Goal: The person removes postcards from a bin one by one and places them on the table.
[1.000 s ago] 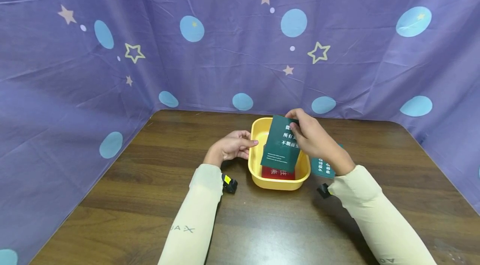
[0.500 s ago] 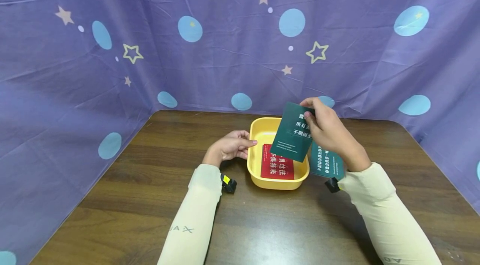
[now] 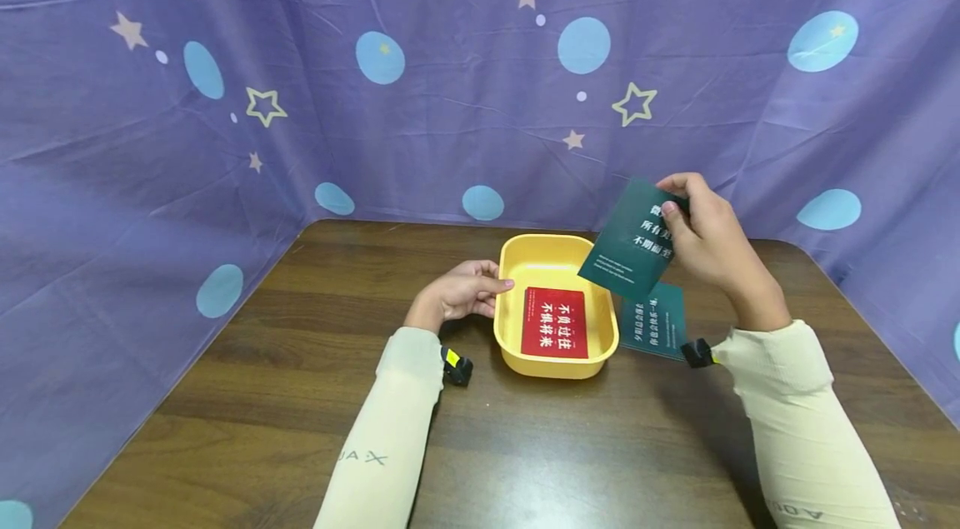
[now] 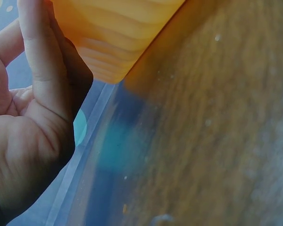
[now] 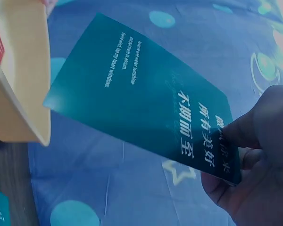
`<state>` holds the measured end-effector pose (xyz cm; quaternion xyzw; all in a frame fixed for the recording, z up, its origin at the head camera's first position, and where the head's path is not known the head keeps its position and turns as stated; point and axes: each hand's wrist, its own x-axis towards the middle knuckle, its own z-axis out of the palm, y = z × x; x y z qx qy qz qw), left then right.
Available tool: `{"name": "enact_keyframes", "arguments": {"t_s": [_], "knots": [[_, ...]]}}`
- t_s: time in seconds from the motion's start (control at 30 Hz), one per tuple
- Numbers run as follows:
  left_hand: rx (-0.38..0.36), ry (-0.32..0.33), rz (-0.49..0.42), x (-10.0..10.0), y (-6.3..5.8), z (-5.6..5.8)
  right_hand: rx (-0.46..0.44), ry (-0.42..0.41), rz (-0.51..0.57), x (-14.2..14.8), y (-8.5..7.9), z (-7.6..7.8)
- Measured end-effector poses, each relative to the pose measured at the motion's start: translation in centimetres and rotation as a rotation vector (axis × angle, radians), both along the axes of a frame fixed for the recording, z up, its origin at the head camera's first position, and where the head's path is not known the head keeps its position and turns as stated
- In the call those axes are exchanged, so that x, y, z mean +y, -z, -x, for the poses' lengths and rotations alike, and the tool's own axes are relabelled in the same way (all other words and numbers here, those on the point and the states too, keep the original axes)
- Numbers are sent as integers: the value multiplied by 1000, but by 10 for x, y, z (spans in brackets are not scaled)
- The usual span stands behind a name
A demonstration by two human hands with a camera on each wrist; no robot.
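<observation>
The right hand (image 3: 708, 242) covered part of the held card (image 3: 628, 242); the left wrist view cropped the tray (image 4: 120, 35).

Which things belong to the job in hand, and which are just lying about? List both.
In the job, it seems:
raised green card, held by the right hand
yellow box, gripped by the left hand
red card inside the box
flat green card beside the box

Just around it:
wooden table
star-patterned cloth
black devices at both wrists
</observation>
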<state>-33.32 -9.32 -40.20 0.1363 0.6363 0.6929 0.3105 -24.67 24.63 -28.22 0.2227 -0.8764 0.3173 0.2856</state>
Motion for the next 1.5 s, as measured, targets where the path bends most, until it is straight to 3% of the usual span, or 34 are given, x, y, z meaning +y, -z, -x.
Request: {"name": "enact_keyframes", "arguments": {"t_s": [0.23,0.63,0.97,1.5], "knots": [[0,-4,2,0,-2,0,-127,64,19,22,2,3],[-6,1,6,0,0,0,-303,145,-26,53,25,20],[1,4,3,0,0,-1,-411,98,-105,65,53,38],[-5,-16,15,0,0,-1,-631,17,-214,59,81,48]]}}
